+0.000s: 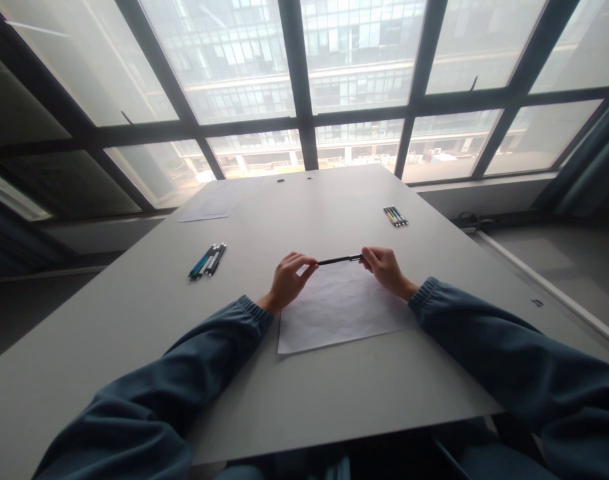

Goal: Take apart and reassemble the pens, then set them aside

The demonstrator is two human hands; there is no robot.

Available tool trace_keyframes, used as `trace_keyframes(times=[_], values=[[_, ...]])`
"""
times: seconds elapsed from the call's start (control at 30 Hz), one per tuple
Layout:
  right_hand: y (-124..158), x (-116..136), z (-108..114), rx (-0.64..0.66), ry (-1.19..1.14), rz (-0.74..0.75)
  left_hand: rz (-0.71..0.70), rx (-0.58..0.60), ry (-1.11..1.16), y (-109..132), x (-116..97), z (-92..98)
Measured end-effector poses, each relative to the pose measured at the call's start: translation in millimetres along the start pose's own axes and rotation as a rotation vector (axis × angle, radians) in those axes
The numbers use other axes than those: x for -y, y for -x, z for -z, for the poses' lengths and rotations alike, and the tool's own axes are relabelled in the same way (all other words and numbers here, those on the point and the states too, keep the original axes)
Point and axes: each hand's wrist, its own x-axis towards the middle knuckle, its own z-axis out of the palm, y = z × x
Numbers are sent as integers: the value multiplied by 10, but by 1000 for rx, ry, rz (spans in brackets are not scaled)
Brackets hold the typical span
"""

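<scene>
A slim black pen (338, 260) is held level between my two hands, above the far part of a white sheet of paper (344, 313). My left hand (290, 277) pinches its left end between thumb and fingertips. At the other end, where a clip shows, my right hand (385, 268) has closed its thumb and fingers round the pen. The paper lies on the table in front of me, slightly turned, and my right sleeve covers its right corner.
To the left on the white table (244, 400) lies a bunch of pens (207, 261). Another row of pens (395, 216) lies at the back right. More paper sheets (211, 203) rest at the far left edge. Large windows (304, 80) stand behind the table.
</scene>
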Motion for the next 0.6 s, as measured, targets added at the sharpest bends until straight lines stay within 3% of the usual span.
trace_keyframes(times=[0.33, 0.6], values=[[-32, 53, 39, -44, -6, 28, 55, 8, -54, 37, 74, -11], [-188, -61, 318, -126, -104, 5, 155, -44, -69, 83, 128, -19]])
